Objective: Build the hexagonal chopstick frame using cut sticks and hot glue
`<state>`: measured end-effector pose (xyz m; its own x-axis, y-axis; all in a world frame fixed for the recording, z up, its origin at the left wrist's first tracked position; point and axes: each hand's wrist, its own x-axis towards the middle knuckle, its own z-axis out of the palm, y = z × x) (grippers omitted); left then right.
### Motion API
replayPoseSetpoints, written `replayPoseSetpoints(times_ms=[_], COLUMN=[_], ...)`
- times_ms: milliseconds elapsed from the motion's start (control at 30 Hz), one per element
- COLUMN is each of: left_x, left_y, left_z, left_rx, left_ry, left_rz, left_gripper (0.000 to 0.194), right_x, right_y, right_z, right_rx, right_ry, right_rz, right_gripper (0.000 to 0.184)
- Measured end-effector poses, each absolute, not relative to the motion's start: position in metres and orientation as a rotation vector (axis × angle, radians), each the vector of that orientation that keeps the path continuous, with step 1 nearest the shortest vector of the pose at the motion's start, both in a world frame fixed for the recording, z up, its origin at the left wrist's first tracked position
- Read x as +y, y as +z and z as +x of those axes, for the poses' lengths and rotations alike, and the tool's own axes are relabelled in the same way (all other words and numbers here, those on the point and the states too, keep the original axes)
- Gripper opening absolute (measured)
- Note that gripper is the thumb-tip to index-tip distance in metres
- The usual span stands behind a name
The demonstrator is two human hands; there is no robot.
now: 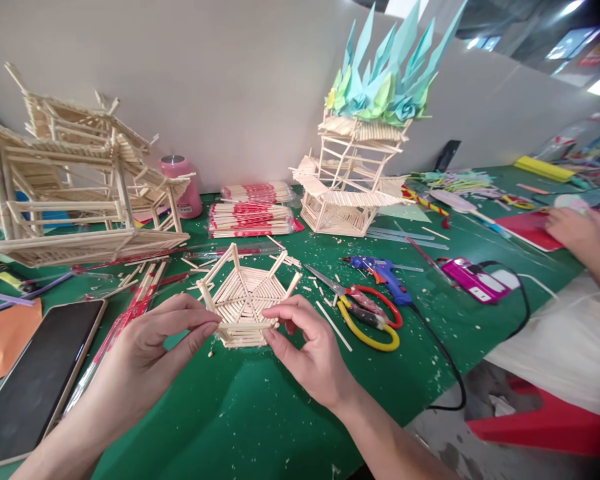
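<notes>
A small hexagonal frame of wooden sticks [250, 297] lies on the green table, with short posts standing at its corners. Across its near side runs a wooden stick [245, 327], pinched at both ends. My left hand [173, 347] closes thumb and forefinger on the left end, beside a corner post. At the right end, my right hand [305, 347] pinches the stick in the same way. Whether the stick touches the posts is hidden by the fingertips.
Right of the frame lie scissors [363, 300], yellow-handled pliers [370, 327] and a blue glue gun [380, 273] with its cord. A phone [40, 373] lies at left. Stick models [80, 200] and packs of sticks [250, 220] stand behind. A co-worker's hand [575, 227] is at far right.
</notes>
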<state>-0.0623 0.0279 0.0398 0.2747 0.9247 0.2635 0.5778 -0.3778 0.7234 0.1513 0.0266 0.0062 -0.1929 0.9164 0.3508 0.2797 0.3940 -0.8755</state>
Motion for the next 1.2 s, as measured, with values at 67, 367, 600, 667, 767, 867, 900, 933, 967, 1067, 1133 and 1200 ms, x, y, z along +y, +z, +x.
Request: replayPoseSetpoints(times_ms=[67, 367, 600, 667, 767, 867, 900, 933, 967, 1067, 1133, 1200], left_x=[0.0282, 0.0274, 0.0272, 0.0262, 0.025, 0.0246, 0.0245, 0.0243, 0.024, 0.0229, 0.0222, 0.0218], left_y=[0.0403, 0.0403, 0.04, 0.04, 0.041, 0.0427, 0.043, 0.0431, 0.043, 0.042, 0.0413, 0.0406], left_z=[-0.0618, -0.0617, -0.0611, -0.0611, -0.0607, -0.0602, -0.0602, -0.0603, -0.0606, -0.0619, -0.0626, -0.0628], left_rx=[1.329, 1.331, 1.354, 1.366, 1.371, 1.378, 1.378, 1.377, 1.374, 1.378, 1.387, 1.389], left_ry=[0.939, 0.938, 0.932, 0.931, 0.931, 0.905, 0.898, 0.896, 0.9, 0.913, 0.905, 0.889], left_rz=[2.062, 2.038, 2.038, 2.032, 2.038, 2.044, 2.044, 2.044, 2.047, 2.049, 2.047, 2.046], left_gripper=[0.015, 0.014, 0.014, 0.015, 0.015, 0.015, 0.015, 0.015, 0.014, 0.012, 0.011, 0.012], right_x=[0.0266, 0.0269, 0.0265, 0.0275, 0.0284, 0.028, 0.0279, 0.0278, 0.0279, 0.0283, 0.0285, 0.0284], right_y=[0.0066, 0.0101, 0.0107, 0.0111, 0.0112, 0.0106, 0.0105, 0.0104, 0.0104, 0.0111, 0.0113, 0.011], right_z=[0.1509, 0.1509, 0.1504, 0.1504, 0.1504, 0.1505, 0.1505, 0.1505, 0.1505, 0.1505, 0.1506, 0.1508], right_rx=[-1.703, -1.7, -1.699, -1.698, -1.695, -1.697, -1.697, -1.698, -1.696, -1.695, -1.696, -1.696], right_ry=[0.835, 0.838, 0.82, 0.81, 0.798, 0.802, 0.806, 0.81, 0.814, 0.822, 0.824, 0.829], right_rz=[-1.056, -1.049, -1.038, -1.034, -1.03, -1.035, -1.039, -1.042, -1.044, -1.042, -1.039, -1.036], right_gripper=[0.014, 0.013, 0.011, 0.01, 0.01, 0.011, 0.011, 0.011, 0.01, 0.01, 0.01, 0.01])
